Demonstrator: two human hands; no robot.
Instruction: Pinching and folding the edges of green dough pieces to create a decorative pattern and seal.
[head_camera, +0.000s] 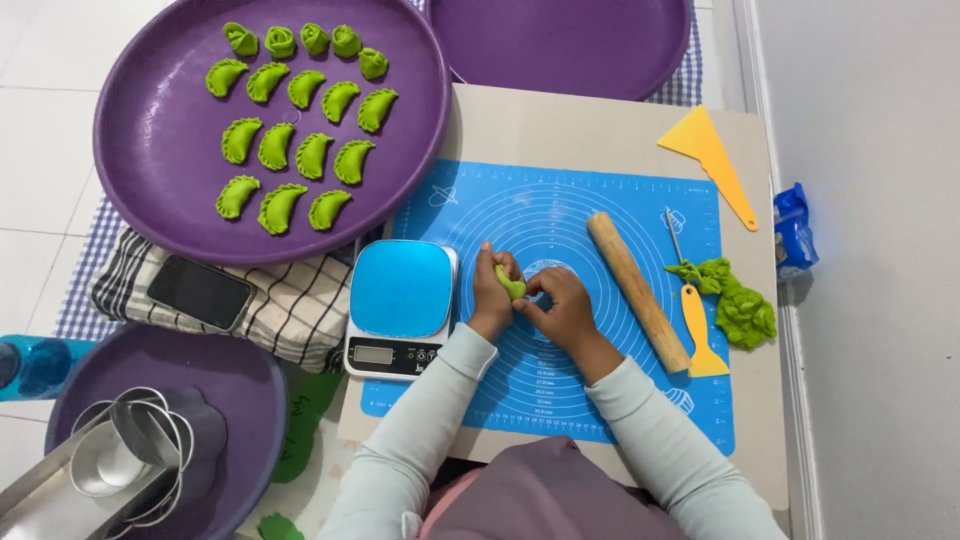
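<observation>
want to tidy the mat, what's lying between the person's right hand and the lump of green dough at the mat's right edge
In the head view, a wooden rolling pin and a yellow scraper lie between the right hand and the green dough lump.

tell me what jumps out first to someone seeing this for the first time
Rows of bright green dumplings fill a big purple tray at upper left. At centre, over a blue baking mat, the left hand and right hand pinch a small green dough piece. A wooden rolling pin lies right of them.
</observation>
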